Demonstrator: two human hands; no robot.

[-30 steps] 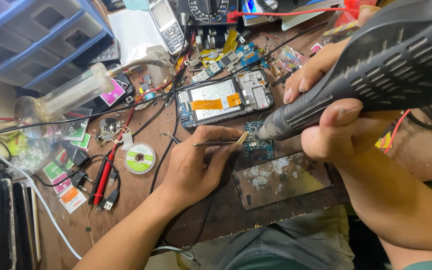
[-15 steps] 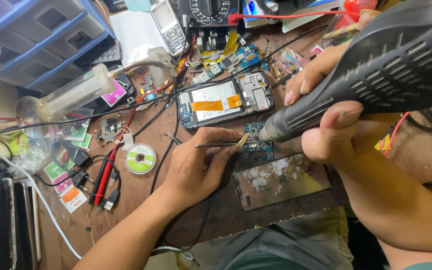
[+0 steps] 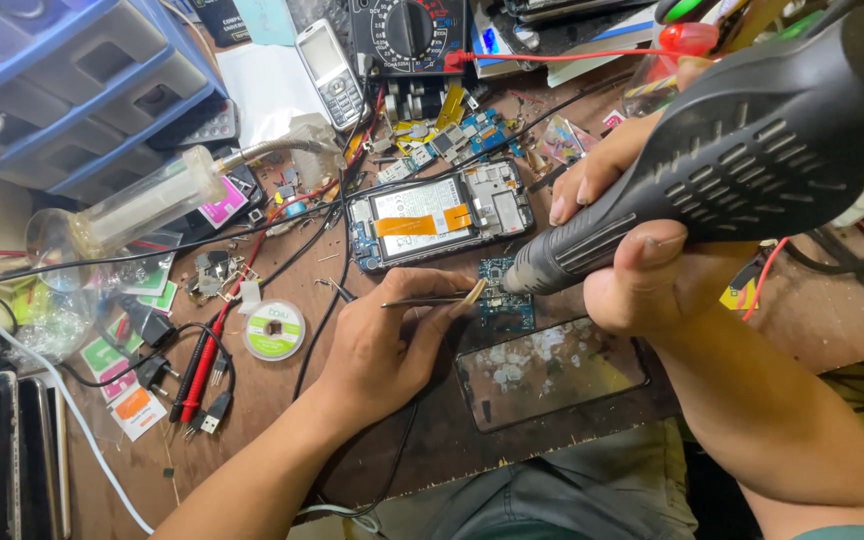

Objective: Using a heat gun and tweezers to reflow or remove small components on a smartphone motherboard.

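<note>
Left hand [image 3: 382, 345]: pinched around thin metal tweezers [image 3: 430, 300], palm down on the wooden bench [image 3: 282, 420], tweezer tips reaching right to the edge of the small blue circuit board [image 3: 505, 300].
Right hand [image 3: 632, 250]: wrapped tight around the black hot-air handle [image 3: 752, 160], thumb underneath, fingers over the top, nozzle angled down-left and ending just above the board.
Circuit board: flat on the bench between both hands, just below the opened phone [image 3: 442, 215] and just above the glass panel [image 3: 550, 372].
Opened phone: back off, orange strip across its middle, lying face down.
Glass panel: dark, smeared with pale patches, near the bench's front edge.
Left of the hands: round solder spool [image 3: 274, 329], red probe [image 3: 214, 345], black cables.
Far side: grey keypad phone [image 3: 330, 72], dial meter [image 3: 410, 30], blue drawer unit [image 3: 62, 90].
</note>
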